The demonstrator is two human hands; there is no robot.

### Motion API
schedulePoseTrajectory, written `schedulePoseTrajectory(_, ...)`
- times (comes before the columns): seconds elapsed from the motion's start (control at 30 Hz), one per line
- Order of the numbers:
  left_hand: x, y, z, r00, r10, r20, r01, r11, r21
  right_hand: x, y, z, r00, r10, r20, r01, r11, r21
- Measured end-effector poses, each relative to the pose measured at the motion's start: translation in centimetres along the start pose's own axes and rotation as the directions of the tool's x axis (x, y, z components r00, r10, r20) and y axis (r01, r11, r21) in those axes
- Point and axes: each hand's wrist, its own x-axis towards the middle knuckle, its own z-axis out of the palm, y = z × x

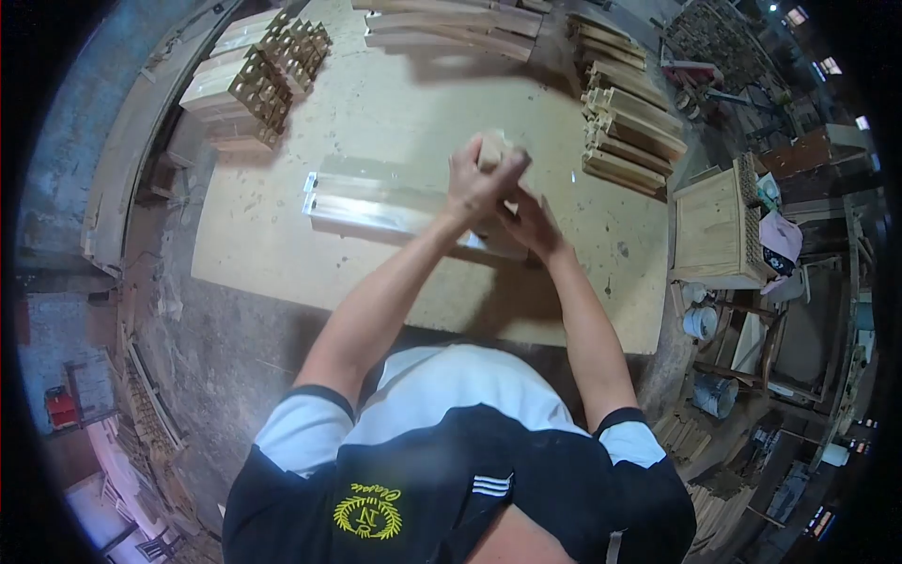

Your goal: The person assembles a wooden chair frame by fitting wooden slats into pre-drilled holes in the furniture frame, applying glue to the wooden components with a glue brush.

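On the pale tabletop lies a bundle of wood pieces in shiny clear plastic film, its right end partly behind my arms and hands. My left hand is above this right end, closed round a pale, rounded roll smeared by motion. Just below and to the right, my right hand is close against the left, with bent fingers near the bundle's end. What its fingers grip, if anything, I cannot tell.
Stacked wood pieces stand at the table's back left. Long boards lie at the far edge, and more wood pieces at the back right. Beside the table's right edge are a wooden crate and a white bucket.
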Motion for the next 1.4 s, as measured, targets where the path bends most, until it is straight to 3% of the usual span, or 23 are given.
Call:
schedulePoseTrajectory(0.03,-0.5,0.0,0.1,0.999,0.052,0.004,-0.052,0.987,0.155,-0.4,0.4,0.2,0.998,-0.055,-0.023,0.054,0.996,-0.066)
schedulePoseTrajectory(0.07,-0.5,-1.1,0.8,0.966,0.256,-0.027,-0.247,0.951,0.186,-0.8,1.4,0.8,0.991,-0.119,-0.057,0.116,0.992,-0.053)
schedulePoseTrajectory(0.1,-0.4,-2.0,0.7,0.975,0.22,0.043,-0.224,0.958,0.181,-1.2,2.0,1.0,0.977,-0.188,-0.096,0.184,0.982,-0.051)
schedulePoseTrajectory(0.13,-0.5,-3.3,0.8,0.983,0.178,0.048,-0.182,0.974,0.137,-1.6,0.9,0.0,0.991,-0.127,-0.038,0.127,0.992,-0.009)
schedulePoseTrajectory(0.17,-0.5,-3.2,0.7,0.978,0.205,0.04,-0.208,0.968,0.137,-1.6,2.1,0.6,0.984,-0.166,-0.06,0.157,0.978,-0.137)
schedulePoseTrajectory(0.2,-0.4,-2.9,0.4,0.971,0.238,0.003,-0.237,0.965,0.115,-0.8,-0.7,-0.6,0.989,-0.149,-0.017,0.147,0.984,-0.097)
schedulePoseTrajectory(0.3,-0.7,-3.4,-0.7,0.966,0.253,-0.044,-0.252,0.967,0.022,-0.4,-0.5,0.0,0.992,-0.126,0.016,0.127,0.991,-0.033)
schedulePoseTrajectory(0.33,-0.5,-3.9,-1.0,0.969,0.241,-0.05,-0.241,0.97,-0.012,0.0,0.0,0.2,0.983,-0.184,-0.006,0.183,0.982,-0.053)
schedulePoseTrajectory(0.47,-0.4,-4.3,-1.2,0.962,0.267,-0.057,-0.26,0.96,0.101,0.6,-0.2,0.2,0.965,-0.258,-0.04,0.254,0.964,-0.081)
schedulePoseTrajectory(0.5,-0.9,-3.0,-0.9,0.953,0.289,-0.089,-0.278,0.953,0.119,0.5,-0.6,0.4,0.97,-0.239,-0.052,0.236,0.97,-0.061)
schedulePoseTrajectory(0.57,-0.9,-3.1,-1.2,0.978,0.206,-0.008,-0.206,0.977,0.056,-0.5,-0.5,0.8,0.988,-0.148,-0.041,0.144,0.986,-0.084)
schedulePoseTrajectory(0.67,-0.3,-3.9,-2.5,0.981,0.03,0.189,-0.029,1.0,-0.006,-1.1,-2.4,1.4,0.988,-0.027,-0.152,0.001,0.985,-0.173)
schedulePoseTrajectory(0.7,-0.5,-3.6,-3.5,0.968,-0.081,0.238,0.067,0.996,0.063,-1.8,-3.5,2.1,0.961,0.026,-0.274,-0.081,0.978,-0.192)
schedulePoseTrajectory(0.8,-1.9,-5.6,-8.6,0.952,0.269,0.146,-0.295,0.935,0.2,-4.2,-7.4,3.7,0.824,0.331,-0.46,-0.415,0.905,-0.091)
schedulePoseTrajectory(0.87,-3.7,-5.2,-14.8,0.97,0.134,0.204,-0.176,0.963,0.202,-4.5,-8.4,6.7,0.832,0.384,-0.401,-0.372,0.922,0.11)
schedulePoseTrajectory(0.9,-4.8,-4.7,-18.2,0.979,0.077,0.189,-0.117,0.971,0.208,-3.8,-9.0,8.4,0.841,0.408,-0.356,-0.352,0.911,0.213)
schedulePoseTrajectory(1.03,-8.7,-5.5,-31.2,0.979,-0.204,0.004,0.2,0.965,0.167,5.8,-15.9,13.6,0.951,0.289,-0.11,-0.25,0.928,0.276)
schedulePoseTrajectory(1.1,-10.3,-4.5,-36.2,0.925,-0.352,-0.145,0.353,0.935,-0.02,11.7,-17.3,17.1,0.976,0.213,-0.053,-0.2,0.962,0.185)
schedulePoseTrajectory(1.2,-12.7,-6.2,-43.0,0.929,-0.2,-0.311,0.278,0.932,0.233,21.2,-19.7,23.2,0.995,0.026,-0.095,-0.008,0.981,0.192)
schedulePoseTrajectory(1.3,-14.6,-6.0,-46.7,0.868,-0.159,-0.471,0.261,0.952,0.16,29.2,-20.6,29.0,0.993,-0.118,0.028,0.115,0.988,0.104)
schedulePoseTrajectory(1.4,-16.4,-5.1,-48.9,0.793,-0.188,-0.58,0.323,0.936,0.138,33.9,-17.2,36.6,0.972,-0.233,0.033,0.235,0.968,-0.091)
